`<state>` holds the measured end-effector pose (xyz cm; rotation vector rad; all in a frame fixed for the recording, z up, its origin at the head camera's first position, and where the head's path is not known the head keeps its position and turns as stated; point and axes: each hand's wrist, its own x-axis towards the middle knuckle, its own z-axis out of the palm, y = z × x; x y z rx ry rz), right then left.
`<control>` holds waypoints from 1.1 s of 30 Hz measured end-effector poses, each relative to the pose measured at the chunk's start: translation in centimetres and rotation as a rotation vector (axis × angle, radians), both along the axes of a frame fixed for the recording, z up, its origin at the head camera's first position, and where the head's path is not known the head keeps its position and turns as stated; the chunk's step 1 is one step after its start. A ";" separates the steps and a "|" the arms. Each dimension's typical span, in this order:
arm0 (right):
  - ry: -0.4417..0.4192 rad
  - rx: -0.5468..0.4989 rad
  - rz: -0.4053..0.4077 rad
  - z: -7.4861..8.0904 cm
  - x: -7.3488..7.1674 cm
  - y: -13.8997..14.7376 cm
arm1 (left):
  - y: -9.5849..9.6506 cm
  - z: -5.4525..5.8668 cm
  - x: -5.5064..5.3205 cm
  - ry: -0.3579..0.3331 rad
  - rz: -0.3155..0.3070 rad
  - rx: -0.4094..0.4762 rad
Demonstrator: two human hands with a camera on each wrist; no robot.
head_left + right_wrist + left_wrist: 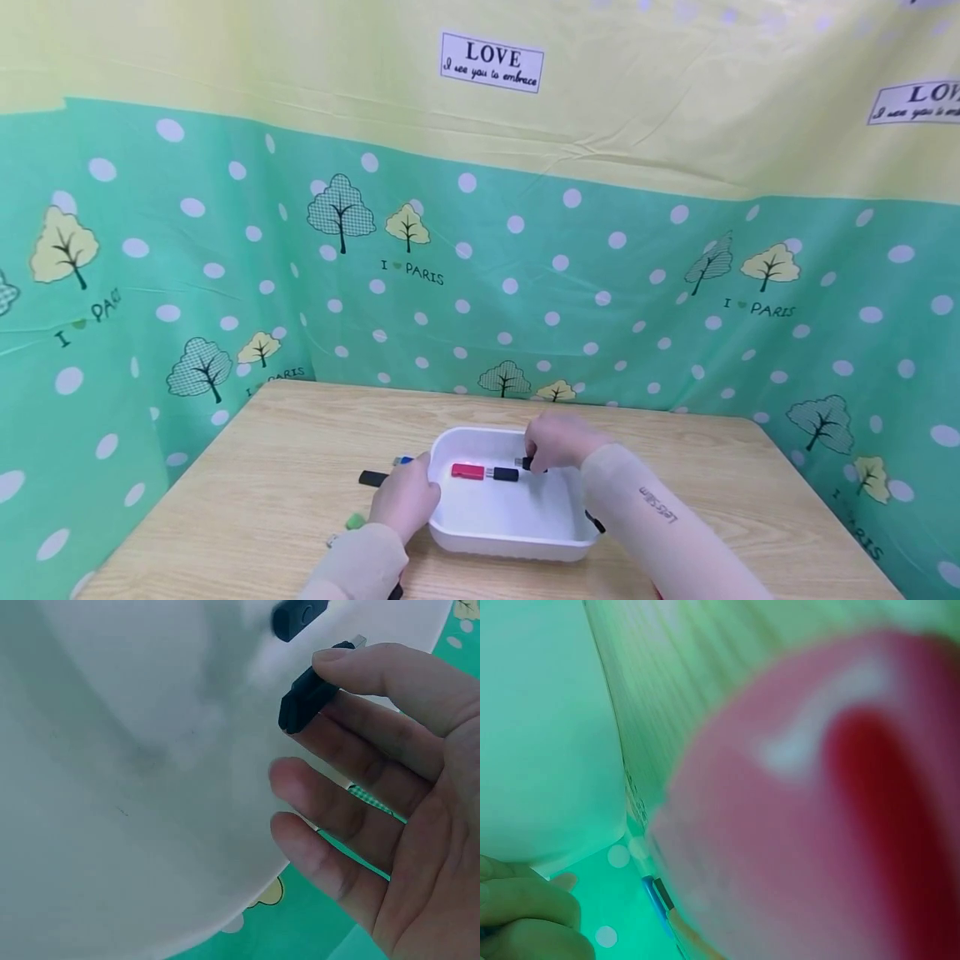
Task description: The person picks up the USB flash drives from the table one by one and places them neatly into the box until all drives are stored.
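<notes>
My right hand (562, 440) reaches over the back right of a white tray (517, 546). Its thumb and forefinger pinch a black USB stick (309, 694), metal plug bared, while the other fingers spread loosely. Inside the tray lie a red USB stick (467, 472) and, just right of it, another black USB stick (504, 474) with its plug pointing left. My left hand (407, 496) holds the tray's left rim. In the left wrist view a blurred pink shape with a red stripe covers much of the picture.
Left of the tray, on the wooden table (292, 467), lie a black stick (372, 478), a blue one (402, 460) and a green one (356, 522). A small black piece (595, 522) shows at the tray's right side. A patterned curtain (517, 317) hangs behind.
</notes>
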<state>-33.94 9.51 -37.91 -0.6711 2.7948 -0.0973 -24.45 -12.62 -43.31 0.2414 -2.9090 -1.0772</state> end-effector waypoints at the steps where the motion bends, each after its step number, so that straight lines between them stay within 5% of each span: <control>1: 0.009 0.016 0.002 0.0 0.0 -0.1 | 0.0 0.0 0.0 0.000 0.000 -0.001; 17: 0.277 0.451 0.179 -1.4 0.3 -2.1 | -0.1 -0.1 0.0 0.013 -0.006 0.005; 33: 0.301 0.504 0.159 -1.9 0.6 -2.2 | -0.1 0.0 0.0 0.008 -0.009 0.014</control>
